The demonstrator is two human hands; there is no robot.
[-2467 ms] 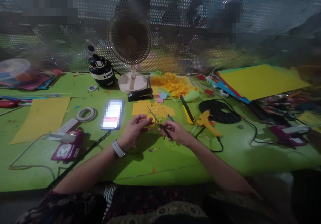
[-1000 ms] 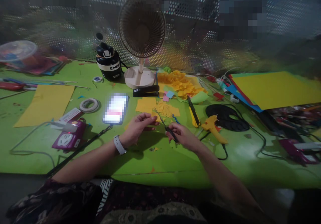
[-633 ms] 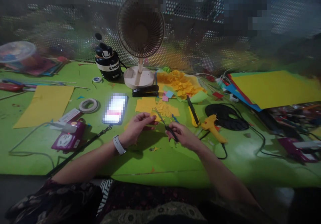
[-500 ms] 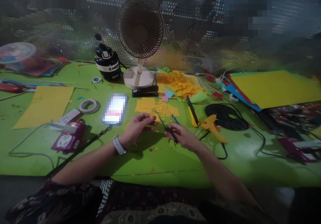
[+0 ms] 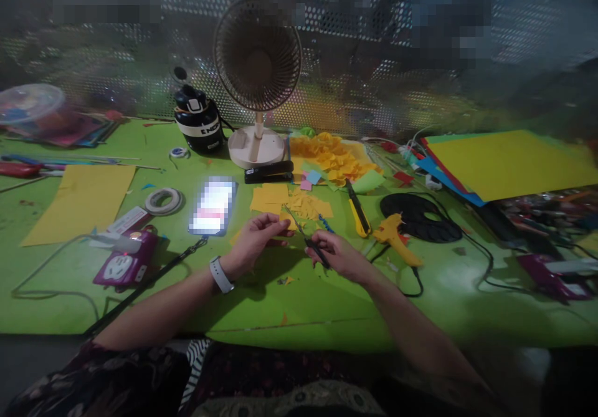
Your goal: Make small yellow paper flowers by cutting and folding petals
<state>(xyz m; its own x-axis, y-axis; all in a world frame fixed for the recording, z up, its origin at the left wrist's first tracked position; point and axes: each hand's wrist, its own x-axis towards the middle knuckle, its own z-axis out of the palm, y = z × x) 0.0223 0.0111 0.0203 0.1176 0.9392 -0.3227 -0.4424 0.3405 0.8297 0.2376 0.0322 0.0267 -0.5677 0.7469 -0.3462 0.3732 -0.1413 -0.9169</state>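
Observation:
My left hand point(image 5: 255, 239), a pale watch strap on its wrist, pinches a small orange-yellow piece of paper point(image 5: 292, 224) between thumb and fingers. In my right hand point(image 5: 339, 255) is a pair of scissors point(image 5: 317, 253) with dark handles. Its blades point up and to the left, right beside the pinched paper, and partly overlap it in view. Just beyond both hands lie orange-yellow paper squares point(image 5: 268, 197) and a loose heap of cut paper pieces point(image 5: 306, 204). Small scraps point(image 5: 286, 280) rest on the green tabletop below my hands.
Behind stand a fan point(image 5: 256, 146), a black bottle point(image 5: 200, 131) and a stapler point(image 5: 268, 172). To the right lie a yellow cutter point(image 5: 359, 214), a glue gun point(image 5: 397, 239) and coloured sheets point(image 5: 509, 164). A phone point(image 5: 212, 205), tape roll point(image 5: 162, 201) and purple power socket point(image 5: 126, 258) sit left.
The whole view has shifted very slightly. Both hands keep nearly the same place and grip, and the scissors have moved only a little beside the paper.

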